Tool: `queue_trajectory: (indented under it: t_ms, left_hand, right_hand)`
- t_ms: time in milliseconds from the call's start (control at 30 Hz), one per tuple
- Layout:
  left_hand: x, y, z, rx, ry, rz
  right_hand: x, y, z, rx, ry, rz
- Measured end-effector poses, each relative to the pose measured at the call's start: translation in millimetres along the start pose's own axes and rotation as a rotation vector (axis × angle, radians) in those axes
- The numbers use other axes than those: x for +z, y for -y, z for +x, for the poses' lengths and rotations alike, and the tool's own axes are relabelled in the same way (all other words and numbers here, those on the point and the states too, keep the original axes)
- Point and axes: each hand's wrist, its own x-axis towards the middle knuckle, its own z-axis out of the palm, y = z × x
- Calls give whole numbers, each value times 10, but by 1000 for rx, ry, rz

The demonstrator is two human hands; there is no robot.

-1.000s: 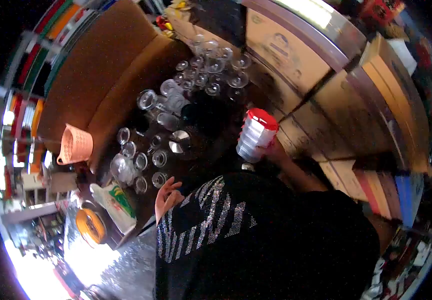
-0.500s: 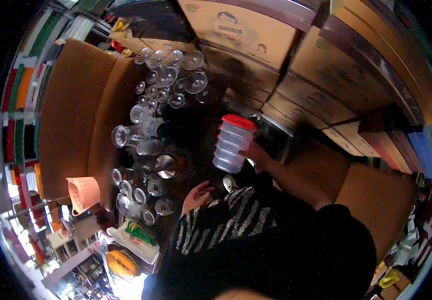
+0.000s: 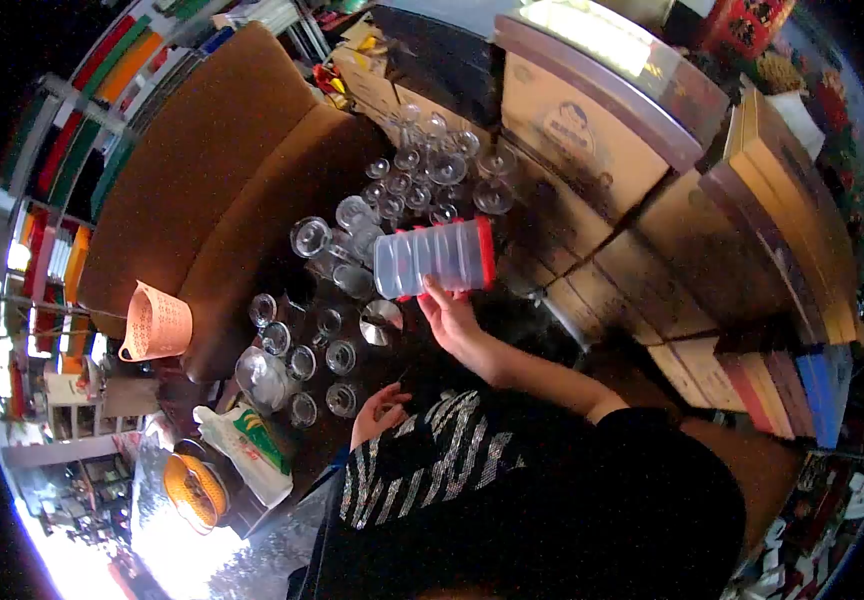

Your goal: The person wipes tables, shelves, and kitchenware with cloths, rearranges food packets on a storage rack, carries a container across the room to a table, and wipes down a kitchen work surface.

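Note:
My right hand (image 3: 455, 325) grips a stack of clear plastic containers (image 3: 422, 258) from its near side. The stack lies sideways in the air, its red lid (image 3: 486, 253) toward the right. Part of the glassware on the dark table is hidden behind it. Close to my body, my left hand (image 3: 380, 412) is empty with loosely bent fingers apart. Nearby are glass jars (image 3: 341, 357) and a shiny metal cup (image 3: 382, 322). A large glass mug (image 3: 310, 237) lies farther off, before a cluster of stemmed glasses (image 3: 447, 167).
A brown sofa-like backrest (image 3: 212, 170) borders the left, with a pink basket (image 3: 159, 322) beside it. Stacked cardboard boxes (image 3: 577, 125) wall the right. A white and green bag (image 3: 247, 450) and an orange basket (image 3: 195, 490) sit at lower left.
My right hand has raised the container stack up and left, turning it from upright onto its side. My left hand stays low near my body. The camera view has shifted.

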Motion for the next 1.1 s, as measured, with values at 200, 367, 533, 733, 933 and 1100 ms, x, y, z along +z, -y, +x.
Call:
queue_trajectory:
  t_ms: [200, 367, 533, 733, 933, 1100]
  left_hand:
    - [-5, -11, -335, 29, -199, -117]
    - [-59, -90, -415, 39, -220, -23]
    - [-106, -92, -448, 31, -229, -107]
    - [-164, -176, -376, 47, -185, -73]
    - [-139, -203, -239, 55, -168, -25]
    - [-159, -250, -122, 52, -90, 24]
  right_hand:
    - [-150, -371, 353, 36, -84, 37]
    - [-121, -477, 527, 97, -73, 43]
    - [-195, -551, 689, 202, -70, 44]
    - [-121, -436, 623, 276, -163, -103]
    - [-55, -206, 554, 337, -278, -145]
    - [-65, -222, 508, 272, -323, -215]
